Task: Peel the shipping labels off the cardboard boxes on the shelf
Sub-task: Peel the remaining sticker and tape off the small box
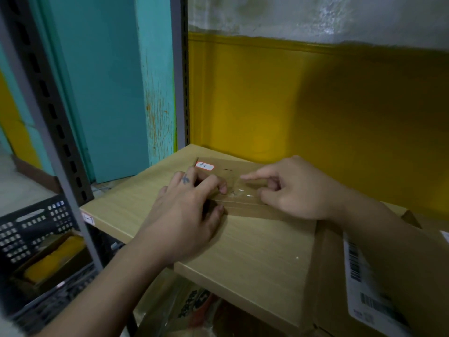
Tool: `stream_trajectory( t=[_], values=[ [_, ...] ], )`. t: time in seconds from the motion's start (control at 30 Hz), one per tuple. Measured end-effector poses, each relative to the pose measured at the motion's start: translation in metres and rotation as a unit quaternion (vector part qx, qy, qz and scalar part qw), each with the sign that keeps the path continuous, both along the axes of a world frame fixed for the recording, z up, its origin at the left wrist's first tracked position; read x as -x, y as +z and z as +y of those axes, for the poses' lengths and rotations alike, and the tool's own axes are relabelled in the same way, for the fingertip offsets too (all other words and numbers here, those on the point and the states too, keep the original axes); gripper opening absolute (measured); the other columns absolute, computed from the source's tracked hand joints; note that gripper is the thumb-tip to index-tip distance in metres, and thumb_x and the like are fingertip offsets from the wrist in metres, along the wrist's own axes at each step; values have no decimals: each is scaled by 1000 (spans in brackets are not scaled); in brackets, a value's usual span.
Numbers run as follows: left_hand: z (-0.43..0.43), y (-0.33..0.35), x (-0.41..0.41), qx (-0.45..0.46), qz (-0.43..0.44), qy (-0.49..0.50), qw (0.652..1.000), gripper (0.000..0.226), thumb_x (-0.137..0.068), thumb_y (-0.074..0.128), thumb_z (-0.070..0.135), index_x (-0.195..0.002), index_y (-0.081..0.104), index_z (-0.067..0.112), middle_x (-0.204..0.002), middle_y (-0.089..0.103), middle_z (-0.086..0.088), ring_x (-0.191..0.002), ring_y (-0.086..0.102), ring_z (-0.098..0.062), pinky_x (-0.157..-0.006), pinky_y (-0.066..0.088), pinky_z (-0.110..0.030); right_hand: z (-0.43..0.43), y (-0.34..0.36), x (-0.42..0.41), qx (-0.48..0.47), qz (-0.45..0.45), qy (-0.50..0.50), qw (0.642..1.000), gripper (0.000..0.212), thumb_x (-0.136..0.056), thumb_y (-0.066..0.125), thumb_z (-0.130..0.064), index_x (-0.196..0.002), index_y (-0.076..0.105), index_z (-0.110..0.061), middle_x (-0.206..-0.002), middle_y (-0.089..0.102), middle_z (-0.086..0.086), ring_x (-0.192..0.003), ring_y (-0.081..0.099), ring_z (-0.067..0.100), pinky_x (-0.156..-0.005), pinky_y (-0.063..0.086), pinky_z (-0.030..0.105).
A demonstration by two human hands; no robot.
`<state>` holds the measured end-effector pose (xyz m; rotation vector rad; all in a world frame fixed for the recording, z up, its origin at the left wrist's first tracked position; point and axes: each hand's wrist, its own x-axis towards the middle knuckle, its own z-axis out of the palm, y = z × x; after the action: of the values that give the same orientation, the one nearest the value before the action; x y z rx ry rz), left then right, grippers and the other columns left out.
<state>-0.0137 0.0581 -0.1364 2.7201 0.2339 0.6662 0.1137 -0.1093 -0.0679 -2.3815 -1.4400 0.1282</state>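
A flat brown cardboard box (245,211) lies on the light wooden shelf board (255,259). It carries a small white label with a red border (204,166) near its far left corner and a strip of clear tape (240,192) across its top. My left hand (184,215) presses down on the box with bent fingers, just left of the tape. My right hand (289,188) pinches the tape's right part between thumb and curled fingers, index finger stretched out to the left. A second cardboard box (328,276) at the right bears a white barcode shipping label (364,288), partly hidden by my right forearm.
A grey slotted metal upright (58,132) stands at the left, another upright (181,69) at the back. A black plastic crate (26,229) holding a carton sits lower left. A yellow wall (315,105) closes the back. Bagged goods (194,310) lie under the shelf.
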Motion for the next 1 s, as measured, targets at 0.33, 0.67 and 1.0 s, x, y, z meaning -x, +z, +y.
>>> stream_trajectory(
  t=[0.33,0.67,1.0],
  values=[
    [1,-2,-1,-6,-8,7,1000,26,-90,52,47,-114,40,49,-110,30,18,-98,30,-8,-85,33,-32,-1,2,-4,-236,17,-42,971,33,-79,75,-13,-61,49,-21,-66,65,8,-56,63,17,-61,53,44],
    [1,-2,-2,0,-9,9,1000,28,-88,51,50,-113,40,51,-110,30,18,-100,30,-7,-90,37,-34,1,-2,-6,-246,101,-59,962,26,-84,70,-12,-67,51,-15,-48,59,1,-45,61,12,-47,49,25],
    [1,-3,-2,-2,-24,22,999,28,-88,52,48,-113,39,48,-113,31,18,-101,31,-7,-90,37,-35,2,-1,-4,-228,169,-26,959,21,-87,65,-7,-73,50,-11,-46,55,-2,-51,60,19,-51,54,34]
  ],
)
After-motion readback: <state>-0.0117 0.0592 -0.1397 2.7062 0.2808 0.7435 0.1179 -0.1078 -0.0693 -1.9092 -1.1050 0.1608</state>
